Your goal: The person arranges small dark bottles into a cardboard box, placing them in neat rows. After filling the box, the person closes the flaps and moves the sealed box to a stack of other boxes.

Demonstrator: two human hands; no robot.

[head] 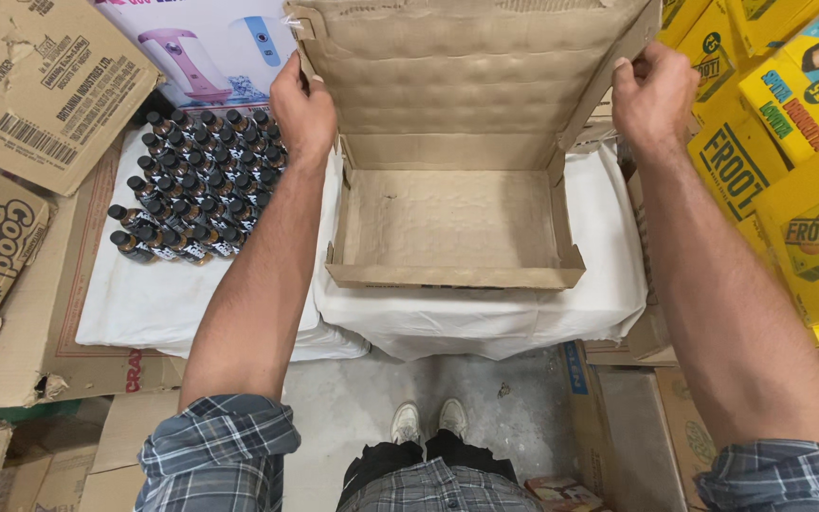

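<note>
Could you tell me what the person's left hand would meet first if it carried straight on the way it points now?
Likely the white printed box just beyond: the left hand grips the cardboard box's raised flap edge, pointing away from the person. Depth is unclear.

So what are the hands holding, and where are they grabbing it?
Both hold the raised lid flap of the open cardboard box. The left hand grips the flap's left edge and the right hand grips its right edge.
</note>
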